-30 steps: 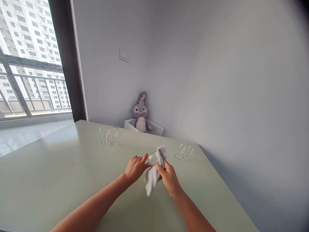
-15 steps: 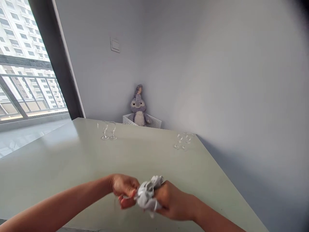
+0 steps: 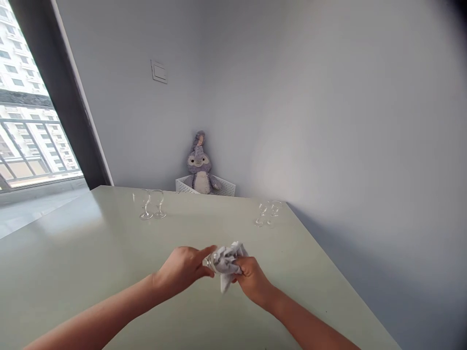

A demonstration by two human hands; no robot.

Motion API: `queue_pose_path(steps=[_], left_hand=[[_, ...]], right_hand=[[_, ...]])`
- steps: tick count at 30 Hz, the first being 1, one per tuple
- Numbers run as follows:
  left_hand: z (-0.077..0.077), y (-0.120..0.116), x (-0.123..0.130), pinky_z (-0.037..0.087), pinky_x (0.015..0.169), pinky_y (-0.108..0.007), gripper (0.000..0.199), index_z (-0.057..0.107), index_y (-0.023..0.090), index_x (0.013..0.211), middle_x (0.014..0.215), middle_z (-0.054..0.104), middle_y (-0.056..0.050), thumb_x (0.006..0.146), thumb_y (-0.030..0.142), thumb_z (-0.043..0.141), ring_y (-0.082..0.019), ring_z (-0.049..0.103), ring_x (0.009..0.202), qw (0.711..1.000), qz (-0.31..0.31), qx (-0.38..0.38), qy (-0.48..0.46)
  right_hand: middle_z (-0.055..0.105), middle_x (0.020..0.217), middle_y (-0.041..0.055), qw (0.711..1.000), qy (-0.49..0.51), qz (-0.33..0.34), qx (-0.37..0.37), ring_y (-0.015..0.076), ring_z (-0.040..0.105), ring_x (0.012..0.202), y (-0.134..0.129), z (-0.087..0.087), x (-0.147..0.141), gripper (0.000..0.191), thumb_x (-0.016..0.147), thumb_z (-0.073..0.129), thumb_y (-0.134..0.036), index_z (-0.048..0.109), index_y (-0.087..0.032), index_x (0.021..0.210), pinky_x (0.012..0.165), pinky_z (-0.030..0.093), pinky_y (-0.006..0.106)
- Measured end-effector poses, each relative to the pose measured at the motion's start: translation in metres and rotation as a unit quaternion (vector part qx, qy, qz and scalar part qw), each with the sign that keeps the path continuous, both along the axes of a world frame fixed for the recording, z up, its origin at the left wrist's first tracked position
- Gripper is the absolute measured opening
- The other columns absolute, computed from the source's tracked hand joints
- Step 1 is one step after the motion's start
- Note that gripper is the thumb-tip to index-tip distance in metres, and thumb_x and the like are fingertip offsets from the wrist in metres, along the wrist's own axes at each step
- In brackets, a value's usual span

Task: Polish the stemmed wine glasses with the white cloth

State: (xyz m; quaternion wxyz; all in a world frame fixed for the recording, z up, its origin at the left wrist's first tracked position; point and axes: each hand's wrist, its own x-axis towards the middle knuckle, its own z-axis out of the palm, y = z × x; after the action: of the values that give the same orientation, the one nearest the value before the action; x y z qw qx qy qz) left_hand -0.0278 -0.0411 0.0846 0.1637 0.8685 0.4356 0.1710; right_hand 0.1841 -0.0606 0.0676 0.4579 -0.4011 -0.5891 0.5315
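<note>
Left hand (image 3: pixel 181 266) pinches glass (image 3: pixel 209 261) at 9 o'clock end, likely steadying it over table (image 3: pixel 182 318), right hand (image 3: pixel 252 278) gripping cloth (image 3: pixel 225 263) bunched at 3; wineglasses (image 3: pixel 159 214) at 10.

Two glasses (image 3: pixel 152 206) stand near the far-left corner of the desk (image 3: pixel 204 223); two others (image 3: pixel 268 214) stand by its far-right corner.

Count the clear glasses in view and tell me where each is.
5: outer left glass and inner left glass, far left on the table; inner right glass and outer right glass, near its far right corner; held glass, in the left hand, against the cloth.
</note>
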Motion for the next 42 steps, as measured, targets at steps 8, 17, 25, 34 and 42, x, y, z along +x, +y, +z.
queue_pose_path(steps=[8,17,25,34,42], left_hand=[[-0.034,0.061,-0.034,0.038,0.063,-0.027,0.04,0.052,0.022,0.117,0.064,0.058,-0.004,0.085,0.044,0.042,-0.016,0.054,0.059,0.973,-0.027,0.231,-0.008],[-0.03,0.075,-0.031,0.038,0.054,-0.023,0.043,0.041,0.027,0.12,0.064,0.056,0.005,0.082,0.045,0.04,-0.013,0.053,0.055,0.949,0.241,-0.018,-0.204],[-0.048,0.055,0.049,0.042,0.061,-0.025,0.043,0.04,0.024,0.122,0.072,0.06,0.002,0.08,0.024,0.039,-0.014,0.055,0.064,0.955,0.097,-0.098,-0.264],[-0.064,0.063,0.044,0.039,0.089,-0.035,0.057,0.03,0.029,0.133,0.118,0.055,-0.005,0.078,0.018,0.043,-0.021,0.048,0.109,0.977,0.069,0.038,-0.198],[-0.116,0.082,0.007,0.04,0.087,-0.033,0.041,0.051,0.025,0.112,0.104,0.061,-0.004,0.073,0.015,0.046,-0.018,0.054,0.097,0.932,0.227,-0.046,-0.277]], right_hand=[[0.056,0.05,-0.0011,0.965,0.192,0.027,-0.177,0.0107,0.05,0.042,0.011,-0.01,-0.014,0.019,0.07,0.063,-0.031,0.06,-0.013,0.076,0.041,0.041,0.022],[0.061,0.102,0.0041,0.958,-0.26,-0.033,0.116,0.0186,0.061,0.078,0.022,-0.006,-0.001,0.05,0.07,0.062,-0.048,0.056,-0.026,0.114,0.068,0.047,0.029],[0.058,0.089,0.004,0.989,-0.084,-0.11,0.05,0.0092,0.048,0.056,0.059,-0.023,-0.02,0.042,0.071,0.061,-0.046,0.062,-0.018,0.103,0.054,0.043,0.024],[0.058,0.059,-0.0004,0.972,-0.077,-0.222,0.018,0.0107,0.051,0.046,0.114,-0.048,0.008,0.039,0.068,0.058,-0.045,0.061,-0.013,0.091,0.043,0.041,0.022],[0.063,0.073,0.0057,0.935,-0.135,-0.326,0.007,0.0152,0.059,0.056,0.172,-0.089,0.052,0.031,0.066,0.054,-0.034,0.06,-0.013,0.087,0.044,0.046,0.022]])
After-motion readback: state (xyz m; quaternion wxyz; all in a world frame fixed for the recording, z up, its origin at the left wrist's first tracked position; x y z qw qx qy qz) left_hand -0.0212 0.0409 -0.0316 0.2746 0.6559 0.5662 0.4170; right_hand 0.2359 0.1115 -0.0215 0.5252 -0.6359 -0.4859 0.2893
